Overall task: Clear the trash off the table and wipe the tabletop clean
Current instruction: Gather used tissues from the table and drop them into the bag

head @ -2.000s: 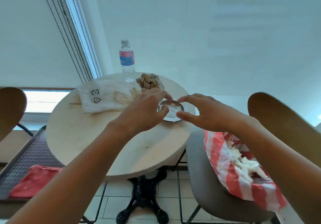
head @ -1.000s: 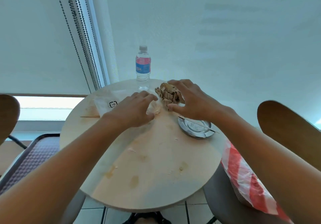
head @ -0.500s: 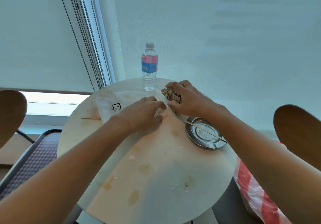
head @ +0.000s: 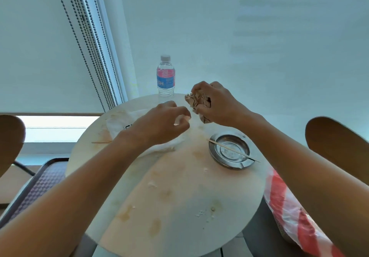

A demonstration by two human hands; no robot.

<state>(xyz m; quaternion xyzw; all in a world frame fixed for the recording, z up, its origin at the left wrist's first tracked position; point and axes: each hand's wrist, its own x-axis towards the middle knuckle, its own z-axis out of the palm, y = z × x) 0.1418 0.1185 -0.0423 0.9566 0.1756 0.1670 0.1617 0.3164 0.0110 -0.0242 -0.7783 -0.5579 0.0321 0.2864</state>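
My right hand [head: 216,105] grips a crumpled brown paper wad [head: 196,103], lifted just above the far side of the round wooden table [head: 179,206]. My left hand [head: 161,125] pinches a corner of the white paper bag [head: 115,124] that lies flat on the far left of the table. Brown stains and white crumbs [head: 203,213] mark the tabletop. A metal ashtray [head: 229,151] with a wooden skewer [head: 233,150] across it sits at the right.
A water bottle [head: 165,77] stands at the table's far edge. A second skewer [head: 100,142] lies by the bag. A red-and-white striped plastic bag [head: 289,210] rests on the chair at right. Wooden chair backs [head: 337,137] flank the table; a blind fills the background.
My right hand has closed round the brown paper wad and raised it off the table. My left hand now pinches the white bag's corner and lifts it slightly.
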